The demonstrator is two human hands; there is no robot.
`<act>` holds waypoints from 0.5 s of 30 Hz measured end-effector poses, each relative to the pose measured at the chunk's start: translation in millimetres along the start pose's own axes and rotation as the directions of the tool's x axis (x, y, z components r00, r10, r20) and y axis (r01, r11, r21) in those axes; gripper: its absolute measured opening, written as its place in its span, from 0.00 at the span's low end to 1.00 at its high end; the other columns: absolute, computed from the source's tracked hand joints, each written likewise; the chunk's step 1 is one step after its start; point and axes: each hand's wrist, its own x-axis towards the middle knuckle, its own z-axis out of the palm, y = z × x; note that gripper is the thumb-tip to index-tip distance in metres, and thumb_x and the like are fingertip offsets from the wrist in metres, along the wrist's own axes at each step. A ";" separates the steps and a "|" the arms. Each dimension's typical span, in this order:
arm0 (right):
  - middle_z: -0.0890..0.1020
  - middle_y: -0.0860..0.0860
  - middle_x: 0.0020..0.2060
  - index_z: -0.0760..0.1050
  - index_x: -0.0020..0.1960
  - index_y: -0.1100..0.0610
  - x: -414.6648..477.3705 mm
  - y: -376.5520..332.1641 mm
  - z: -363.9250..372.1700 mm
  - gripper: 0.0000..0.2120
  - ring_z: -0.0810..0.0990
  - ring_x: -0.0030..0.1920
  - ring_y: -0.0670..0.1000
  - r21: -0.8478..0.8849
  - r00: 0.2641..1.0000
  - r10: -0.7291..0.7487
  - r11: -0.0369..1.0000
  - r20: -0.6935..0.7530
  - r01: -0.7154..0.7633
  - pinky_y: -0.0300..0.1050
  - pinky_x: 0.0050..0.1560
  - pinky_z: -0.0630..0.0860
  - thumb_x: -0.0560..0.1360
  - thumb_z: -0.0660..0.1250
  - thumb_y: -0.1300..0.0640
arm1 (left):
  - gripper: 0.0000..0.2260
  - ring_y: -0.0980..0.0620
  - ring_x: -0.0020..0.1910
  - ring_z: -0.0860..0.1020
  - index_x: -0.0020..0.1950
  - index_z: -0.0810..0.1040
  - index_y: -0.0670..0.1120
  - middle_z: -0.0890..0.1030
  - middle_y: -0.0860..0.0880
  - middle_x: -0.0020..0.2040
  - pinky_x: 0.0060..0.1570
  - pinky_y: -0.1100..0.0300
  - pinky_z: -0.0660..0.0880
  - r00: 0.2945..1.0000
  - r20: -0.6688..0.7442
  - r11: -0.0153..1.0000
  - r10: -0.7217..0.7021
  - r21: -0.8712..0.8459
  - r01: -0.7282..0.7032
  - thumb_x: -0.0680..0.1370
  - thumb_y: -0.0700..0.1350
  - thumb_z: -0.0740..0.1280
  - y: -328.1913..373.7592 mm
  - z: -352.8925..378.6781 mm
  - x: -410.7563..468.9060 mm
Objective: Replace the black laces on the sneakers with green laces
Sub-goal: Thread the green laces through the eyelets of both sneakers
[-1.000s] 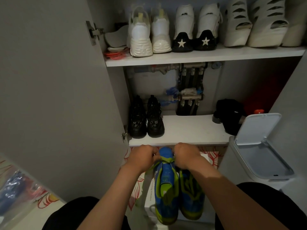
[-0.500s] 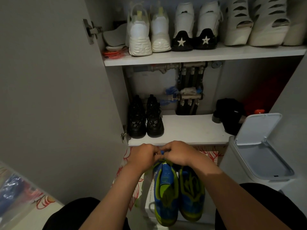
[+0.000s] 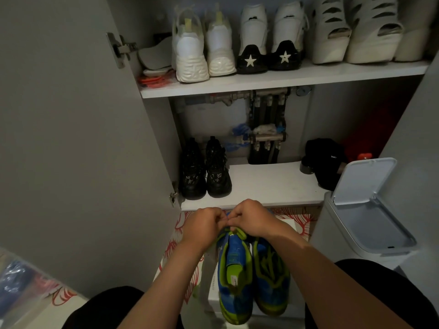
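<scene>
just below the front edge of the lower shelf [image 3: 273,184], both sneakers [image 3: 251,279] sit side by side on a white box [image 3: 213,293], heels toward me. they're blue mesh-looking fabric with lime green trim and soles, kinda rounded and low. the right one has green lacing zigzagging up the top.

my left hand [image 3: 204,226] and right hand [image 3: 249,219] are both clenched, fingers curled in tight and knuckles nearly touching. they meet right under the shelf edge, over the far end of the left sneaker. they're gripping the green lace [image 3: 236,232], which loops out from under them. my fingertips are hidden behind the backs of my hands, so i can't see the exact pinch.

on the shelf itself, at its left end, there's a pair of chunky black boots [image 3: 205,172], shiny at the toes. at its right end sits a soft black lump [image 3: 325,160], can't tell what it is. behind the shelf are metal pipes [image 3: 266,136].

right of the shelf stands a smooth grey plastic bin [image 3: 370,224], boxy with rounded corners, its lid [image 3: 365,179] flipped up. i can't see anything inside it.

above the shelf, an upper shelf [image 3: 285,79] carries white chunky sneakers [image 3: 204,51], a white pair with black star heels [image 3: 268,43] and pale cut-out wedges [image 3: 356,32].

far down left of the shelf is a crinkly clear plastic bag [image 3: 19,281] with blurry blue and red stuff in it.
</scene>
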 end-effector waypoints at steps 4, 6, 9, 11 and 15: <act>0.86 0.50 0.39 0.86 0.43 0.54 7.2 11.6 -1.0 0.07 0.83 0.42 0.50 -0.136 0.994 0.091 0.986 -0.058 -0.098 0.41 0.43 0.78 0.74 0.69 0.58 | 0.08 0.53 0.45 0.79 0.47 0.79 0.52 0.81 0.54 0.43 0.43 0.58 0.74 0.986 0.119 0.991 -0.119 -0.052 0.126 0.74 0.55 0.71 -4.7 13.4 0.9; 0.85 0.51 0.41 0.84 0.44 0.54 8.1 16.6 1.6 0.09 0.82 0.43 0.52 -0.248 0.990 0.100 0.961 -0.103 -0.123 0.41 0.41 0.74 0.75 0.65 0.57 | 0.12 0.52 0.43 0.79 0.44 0.79 0.49 0.80 0.52 0.40 0.40 0.59 0.72 0.954 0.237 0.979 -0.184 -0.039 0.198 0.74 0.57 0.71 -8.0 21.1 -0.5; 0.84 0.53 0.42 0.82 0.44 0.55 8.5 21.1 10.9 0.09 0.82 0.43 0.55 -0.341 0.992 0.091 0.933 -0.090 -0.117 0.44 0.41 0.77 0.75 0.63 0.55 | 0.17 0.55 0.31 0.76 0.34 0.78 0.47 0.77 0.51 0.30 0.32 0.61 0.69 0.908 0.348 0.961 -0.232 -0.066 0.270 0.71 0.60 0.71 -7.3 29.2 -4.3; 0.84 0.54 0.45 0.82 0.46 0.56 9.5 21.1 17.6 0.08 0.82 0.46 0.56 -0.403 0.995 0.085 0.910 -0.054 -0.100 0.47 0.46 0.80 0.75 0.63 0.57 | 0.16 0.54 0.30 0.76 0.32 0.78 0.45 0.76 0.50 0.28 0.31 0.60 0.70 0.913 0.333 0.960 -0.235 -0.066 0.271 0.70 0.56 0.71 -6.7 32.5 -6.1; 0.83 0.56 0.51 0.82 0.52 0.57 11.9 19.3 26.8 0.09 0.82 0.52 0.57 -0.536 1.000 0.029 0.844 -0.010 -0.030 0.47 0.48 0.77 0.76 0.65 0.58 | 0.15 0.47 0.34 0.79 0.37 0.82 0.38 0.80 0.41 0.32 0.39 0.55 0.77 0.931 0.282 0.950 -0.234 -0.139 0.280 0.77 0.47 0.66 -12.5 39.0 -7.3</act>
